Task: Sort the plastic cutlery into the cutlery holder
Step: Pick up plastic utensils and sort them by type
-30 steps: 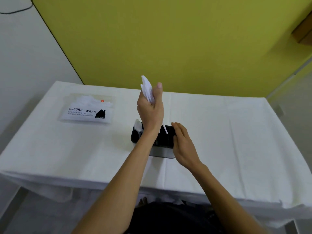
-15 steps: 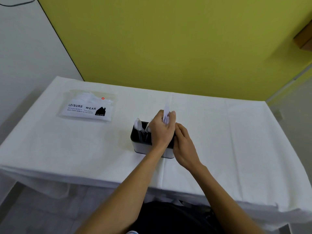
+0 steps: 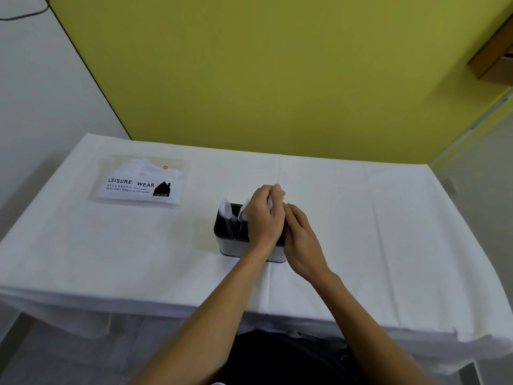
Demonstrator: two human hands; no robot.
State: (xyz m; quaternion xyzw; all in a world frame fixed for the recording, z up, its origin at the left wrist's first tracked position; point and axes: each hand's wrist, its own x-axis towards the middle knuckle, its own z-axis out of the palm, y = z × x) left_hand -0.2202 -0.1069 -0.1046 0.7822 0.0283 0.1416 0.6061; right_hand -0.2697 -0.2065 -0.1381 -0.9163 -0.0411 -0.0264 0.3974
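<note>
Change over the last second: the left hand (image 3: 265,218), which was raised well above the cutlery holder (image 3: 230,247) with its load fanned out over the fist, now sits low at the holder's open top, at centre frame. We note the drop is nearly complete.

Left hand: fingers curled round a bundle of white plastic cutlery (image 3: 268,202). Only a sliver of white shows between thumb and fingers. The lower ends are hidden behind the hand, so we cannot tell which compartment they enter, or whether they touch the bottom.

Right hand (image 3: 302,240): same place as before, fingers fairly straight and laid against the holder's right end, holding nothing. We read this as bracing.

Holder: upright on the white-clothed surface (image 3: 374,218). White spoons (image 3: 225,209) already stand in its left compartment, with more white pieces just beside the left hand.

Upper left of frame: a clear plastic bag (image 3: 138,180) printed "LEISURE WEAR", white contents inside, well apart from the holder.

Judgement: the insertion step is in hand, release not yet made. The bundle looks light and slippery, and letting go early could let pieces splay across the divider.
</note>
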